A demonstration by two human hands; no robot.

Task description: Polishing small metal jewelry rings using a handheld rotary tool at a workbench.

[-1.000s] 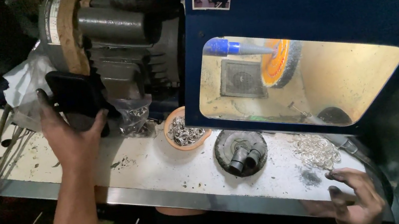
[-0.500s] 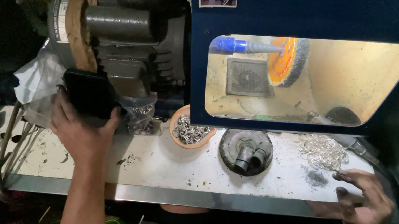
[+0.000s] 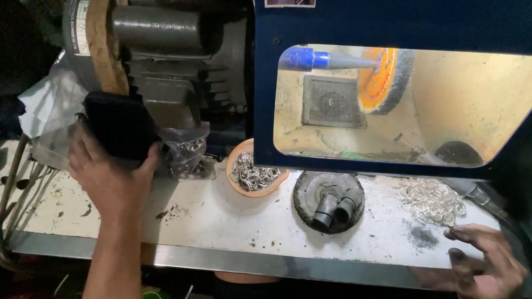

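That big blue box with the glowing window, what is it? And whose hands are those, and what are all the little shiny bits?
The picture comes from a camera worn on a person's head, looking down at their own two hands. The blue box is a machine cover; through its lit window you see an orange round wheel on a blue spindle. Beside it sits a grey motor. The left hand grips a black flat thing by the motor. The right hand rests on the edge of the white bench, near a heap of small metal rings. More rings fill an orange bowl. A black round part lies between them.
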